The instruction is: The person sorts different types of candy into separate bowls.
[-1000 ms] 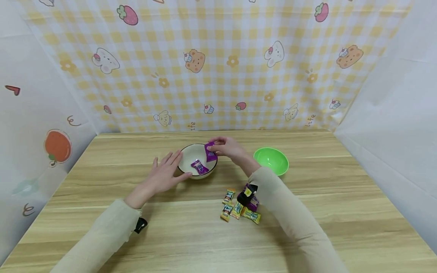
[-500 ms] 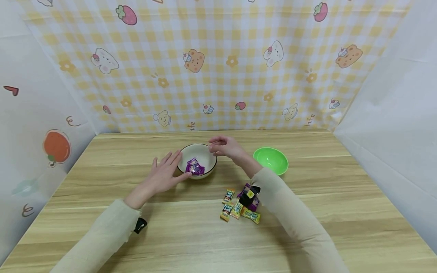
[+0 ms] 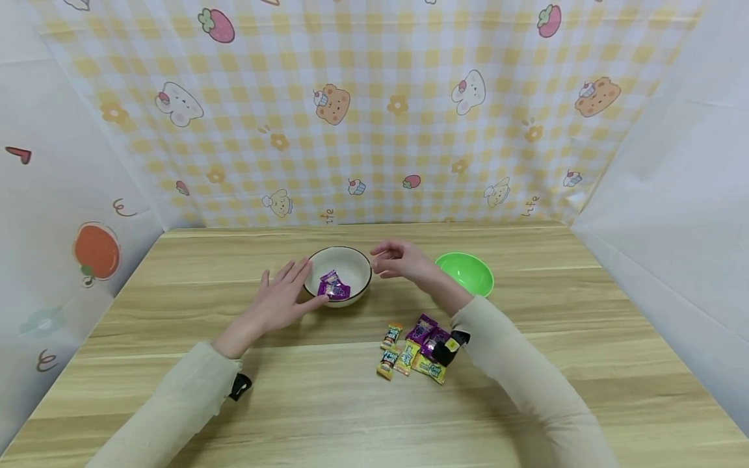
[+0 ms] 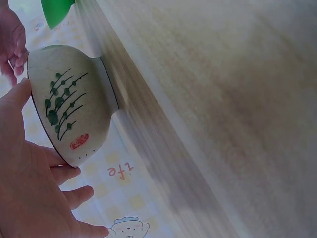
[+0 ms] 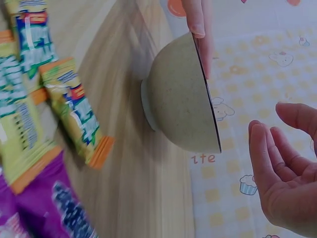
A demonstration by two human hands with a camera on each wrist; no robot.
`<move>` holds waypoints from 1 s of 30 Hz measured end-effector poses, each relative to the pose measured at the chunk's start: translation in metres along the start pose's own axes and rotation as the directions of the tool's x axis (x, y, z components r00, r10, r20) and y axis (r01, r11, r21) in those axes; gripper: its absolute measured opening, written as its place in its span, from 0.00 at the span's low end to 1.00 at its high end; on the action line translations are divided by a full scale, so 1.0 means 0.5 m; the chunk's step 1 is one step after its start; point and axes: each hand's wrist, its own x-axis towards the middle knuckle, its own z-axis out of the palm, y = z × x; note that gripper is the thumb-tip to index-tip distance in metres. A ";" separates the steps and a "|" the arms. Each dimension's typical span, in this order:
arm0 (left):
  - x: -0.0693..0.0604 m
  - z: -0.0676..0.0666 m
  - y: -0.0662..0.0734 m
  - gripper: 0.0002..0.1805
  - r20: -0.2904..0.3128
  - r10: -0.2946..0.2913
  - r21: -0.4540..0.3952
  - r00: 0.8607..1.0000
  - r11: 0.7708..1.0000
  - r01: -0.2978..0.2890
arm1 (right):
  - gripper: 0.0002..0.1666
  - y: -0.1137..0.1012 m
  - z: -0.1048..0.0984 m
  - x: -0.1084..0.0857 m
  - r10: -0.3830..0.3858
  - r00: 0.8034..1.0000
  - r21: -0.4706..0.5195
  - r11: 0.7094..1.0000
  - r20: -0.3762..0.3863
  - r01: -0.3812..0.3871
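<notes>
1. My left hand (image 3: 277, 305) touches the cream bowl (image 3: 349, 263) at its rim, fingers spread and fairly straight, thumb on the side nearer me.
2. My right hand (image 3: 405, 261) is just beside the bowl's other side, apart from it; the right wrist view plainly shows the gap between thumb and bent fingers, holding nothing.
3. The bowl stands near the far edge of the desk (image 3: 322, 403), slightly toward the far-left corner from that edge's middle.
4. Only the head view lets me look inside: two purple packets (image 3: 335, 290) lie together there.
5. Only the left wrist view shows me the green sprigs (image 4: 53, 117) and red mark (image 4: 79, 141) on the bowl's outside; my right wrist faces an undecorated side.
6. Farther from that edge lie four yellow packets (image 3: 407, 357) and two more purple ones (image 3: 421, 329). A black band (image 3: 446, 354) at my right sleeve partly covers them from above; the right wrist view shows berries printed on one.
7. The green bowl (image 3: 466, 273) stands toward the far-right corner, partly behind my right arm.
</notes>
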 end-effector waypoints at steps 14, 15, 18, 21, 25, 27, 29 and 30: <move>0.001 0.003 -0.004 0.48 -0.009 0.007 -0.011 1.000 1.000 -0.007 | 0.17 0.030 -0.032 -0.072 0.004 0.995 -0.096 0.995 0.096 0.006; 0.002 0.004 -0.004 0.48 -0.010 0.007 -0.010 1.000 1.000 -0.007 | 0.18 0.033 -0.035 -0.077 0.004 0.994 -0.105 0.994 0.107 0.007; 0.002 0.004 -0.004 0.48 -0.009 0.007 -0.012 1.000 1.000 -0.007 | 0.20 0.042 -0.040 -0.094 0.007 0.993 -0.127 0.992 0.120 0.008; 0.002 0.005 -0.003 0.49 -0.005 0.006 -0.013 1.000 1.000 -0.006 | 0.20 0.053 -0.045 -0.110 -0.003 0.993 -0.195 0.980 0.115 0.026; 0.002 0.004 -0.004 0.49 0.001 0.004 -0.018 1.000 1.000 -0.004 | 0.17 0.070 -0.050 -0.129 -0.024 0.995 -0.306 0.951 0.092 0.051; 0.002 0.004 -0.004 0.48 0.002 0.004 -0.021 1.000 1.000 -0.004 | 0.16 0.076 -0.050 -0.138 -0.020 0.997 -0.341 0.939 0.079 0.046; 0.002 0.004 -0.004 0.48 0.002 0.005 -0.024 1.000 1.000 -0.005 | 0.15 0.081 -0.050 -0.146 -0.020 0.997 -0.375 0.926 0.074 0.046; 0.002 0.004 -0.004 0.48 0.003 0.006 -0.024 1.000 1.000 -0.006 | 0.15 0.083 -0.049 -0.149 -0.025 0.997 -0.393 0.918 0.071 0.051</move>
